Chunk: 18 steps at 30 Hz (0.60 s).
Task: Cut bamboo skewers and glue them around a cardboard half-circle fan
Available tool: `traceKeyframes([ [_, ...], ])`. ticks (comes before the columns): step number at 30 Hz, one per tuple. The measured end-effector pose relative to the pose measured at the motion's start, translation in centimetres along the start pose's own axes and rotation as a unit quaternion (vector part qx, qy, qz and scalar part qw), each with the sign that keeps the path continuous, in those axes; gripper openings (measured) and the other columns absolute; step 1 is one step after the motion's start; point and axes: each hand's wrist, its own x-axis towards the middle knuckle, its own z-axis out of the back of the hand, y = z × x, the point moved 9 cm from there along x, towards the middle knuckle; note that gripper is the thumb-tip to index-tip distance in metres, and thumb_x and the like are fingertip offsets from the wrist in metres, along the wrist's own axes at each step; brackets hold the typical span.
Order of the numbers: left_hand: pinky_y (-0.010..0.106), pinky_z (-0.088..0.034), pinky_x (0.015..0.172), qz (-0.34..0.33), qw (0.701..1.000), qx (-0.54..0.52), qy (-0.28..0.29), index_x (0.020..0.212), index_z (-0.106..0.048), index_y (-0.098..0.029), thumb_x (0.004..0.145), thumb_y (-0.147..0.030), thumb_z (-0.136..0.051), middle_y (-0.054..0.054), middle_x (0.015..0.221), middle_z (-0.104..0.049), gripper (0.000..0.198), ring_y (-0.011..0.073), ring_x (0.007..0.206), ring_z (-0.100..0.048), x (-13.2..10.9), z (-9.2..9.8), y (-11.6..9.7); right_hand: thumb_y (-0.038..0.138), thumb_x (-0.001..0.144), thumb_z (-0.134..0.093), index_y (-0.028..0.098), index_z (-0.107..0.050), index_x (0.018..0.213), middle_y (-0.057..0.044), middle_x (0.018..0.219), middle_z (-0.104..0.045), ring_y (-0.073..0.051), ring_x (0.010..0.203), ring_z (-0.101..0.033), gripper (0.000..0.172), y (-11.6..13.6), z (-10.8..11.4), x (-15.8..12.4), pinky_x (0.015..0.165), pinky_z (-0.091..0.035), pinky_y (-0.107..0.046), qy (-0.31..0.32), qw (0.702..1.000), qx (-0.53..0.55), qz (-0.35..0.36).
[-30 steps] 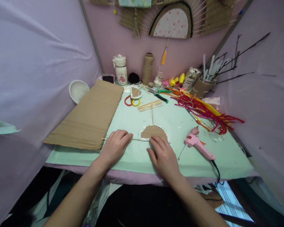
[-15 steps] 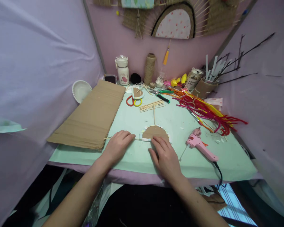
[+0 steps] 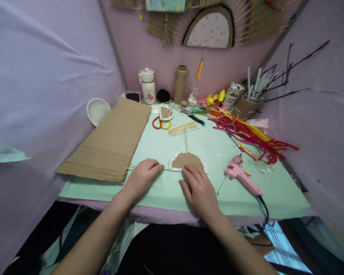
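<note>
A cardboard half-disc (image 3: 189, 160) with a pale edging lies flat on the table, straight side toward me. One thin wooden stick (image 3: 186, 141) juts from the top of its curve. Another wooden stick (image 3: 129, 168) runs sideways up to the left corner of the straight edge. My left hand (image 3: 143, 177) is closed over that sideways stick, its middle hidden under the fingers. My right hand (image 3: 200, 187) rests open with its fingertips on the half-disc's straight edge, the thumb apart on the cloth.
A large cardboard sheet (image 3: 109, 141) lies left. Behind the half-disc are loose sticks (image 3: 183, 128), scissors (image 3: 161, 123) and pliers (image 3: 196, 118). To the right are a pink glue gun (image 3: 243, 177) with a cord and colourful pipe cleaners (image 3: 252, 139). A bottle (image 3: 148, 88) and twine spool (image 3: 180, 84) stand at the back.
</note>
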Motion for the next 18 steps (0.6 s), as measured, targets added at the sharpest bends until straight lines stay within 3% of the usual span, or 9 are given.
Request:
traceKeyframes([
  [18,0.032,-0.045,0.082,0.018,0.998,-0.061,0.011,0.112,-0.067,-0.022,0.097,-0.023,-0.040,0.005,0.098,-0.063,0.030,0.0188,0.094,-0.055,-0.02,0.18,0.08,0.024,0.092,-0.052,0.012,-0.061,0.120,-0.016,0.123,-0.063,-0.028,0.115,-0.056,0.032,-0.08,-0.04,-0.06,0.099,-0.050,-0.047,0.000,1.000,0.002,-0.001],
])
